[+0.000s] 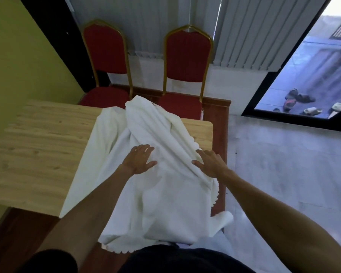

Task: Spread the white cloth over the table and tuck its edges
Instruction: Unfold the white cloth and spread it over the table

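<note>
A light wooden table (37, 146) carries a white cloth (156, 194), bunched and creased along the table's right side, leaving the left part bare; the cloth's scalloped hem spills over the right edge and the near edge; the left hand (139, 161) lies flat, fingers spread, on the middle of the cloth; the right hand (210, 163) presses a fold close to the right edge, fingers extended; beyond the far edge stand two red chairs (187, 56) with gold frames; grey vertical blinds (254, 30) hang behind them; shoes (295, 99) lie outside a glass door.
</note>
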`<state>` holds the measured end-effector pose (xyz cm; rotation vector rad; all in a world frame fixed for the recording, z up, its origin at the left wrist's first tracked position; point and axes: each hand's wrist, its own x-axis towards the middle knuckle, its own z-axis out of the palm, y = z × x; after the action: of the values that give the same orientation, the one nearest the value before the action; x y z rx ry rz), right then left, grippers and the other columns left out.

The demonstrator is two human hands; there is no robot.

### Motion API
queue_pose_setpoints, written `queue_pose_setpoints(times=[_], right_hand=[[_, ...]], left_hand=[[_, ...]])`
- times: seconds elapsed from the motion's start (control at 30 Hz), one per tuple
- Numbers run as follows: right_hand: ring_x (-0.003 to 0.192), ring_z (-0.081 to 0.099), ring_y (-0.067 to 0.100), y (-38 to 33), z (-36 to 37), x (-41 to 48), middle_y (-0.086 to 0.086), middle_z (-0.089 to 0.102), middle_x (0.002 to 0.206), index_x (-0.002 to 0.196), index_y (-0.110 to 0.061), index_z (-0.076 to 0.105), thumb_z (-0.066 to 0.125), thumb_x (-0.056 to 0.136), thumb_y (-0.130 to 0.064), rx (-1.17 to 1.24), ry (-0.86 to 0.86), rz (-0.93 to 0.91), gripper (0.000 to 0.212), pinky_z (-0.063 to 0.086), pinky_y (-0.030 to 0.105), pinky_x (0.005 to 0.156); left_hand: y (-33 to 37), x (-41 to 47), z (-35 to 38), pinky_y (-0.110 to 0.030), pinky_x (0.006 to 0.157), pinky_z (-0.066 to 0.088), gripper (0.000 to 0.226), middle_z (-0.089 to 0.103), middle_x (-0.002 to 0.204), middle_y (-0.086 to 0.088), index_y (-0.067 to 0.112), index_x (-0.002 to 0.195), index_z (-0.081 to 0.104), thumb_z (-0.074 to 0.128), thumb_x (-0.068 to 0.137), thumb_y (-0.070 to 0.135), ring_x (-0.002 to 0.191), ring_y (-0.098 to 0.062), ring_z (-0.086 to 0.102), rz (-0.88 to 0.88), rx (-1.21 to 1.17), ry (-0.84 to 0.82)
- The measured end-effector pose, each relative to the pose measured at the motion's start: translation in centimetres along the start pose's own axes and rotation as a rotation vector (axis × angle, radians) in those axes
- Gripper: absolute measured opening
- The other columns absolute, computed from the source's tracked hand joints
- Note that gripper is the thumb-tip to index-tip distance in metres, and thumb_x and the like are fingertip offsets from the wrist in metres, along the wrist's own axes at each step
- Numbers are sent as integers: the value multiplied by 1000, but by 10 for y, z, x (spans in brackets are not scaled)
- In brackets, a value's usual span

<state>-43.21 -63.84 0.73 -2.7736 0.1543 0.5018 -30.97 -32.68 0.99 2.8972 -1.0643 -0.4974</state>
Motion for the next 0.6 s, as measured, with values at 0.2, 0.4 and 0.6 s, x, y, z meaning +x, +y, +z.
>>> queue_pose_setpoints(times=[0.2, 0.4, 0.6], right_hand=[[126, 53, 38, 12, 16, 12, 9, 44, 151, 152, -18, 34, 54, 100, -48, 64, 39, 136, 64, 44, 53, 101], [122, 54, 38, 20, 38, 31, 10, 43, 146, 152, -16, 30, 62, 97, -37, 127, 63, 190, 67, 47, 53, 97], [133, 47, 37, 27, 48, 57, 12, 35, 157, 158, -12, 19, 61, 99, -35, 177, 5, 174, 76, 42, 53, 106]], left_hand=[[12, 54, -5, -46, 116, 29, 97, 43, 153, -16, 10, 149, 43, 15, 82, 74, 142, -33, 39, 118, 35, -44], [18, 104, 2, -52, 105, 44, 78, 54, 140, -24, 2, 137, 55, 34, 91, 61, 127, -40, 55, 228, 98, -9], [20, 167, -3, -54, 111, 37, 75, 44, 151, -20, 7, 147, 44, 60, 89, 52, 134, -38, 46, 260, 197, 10]])
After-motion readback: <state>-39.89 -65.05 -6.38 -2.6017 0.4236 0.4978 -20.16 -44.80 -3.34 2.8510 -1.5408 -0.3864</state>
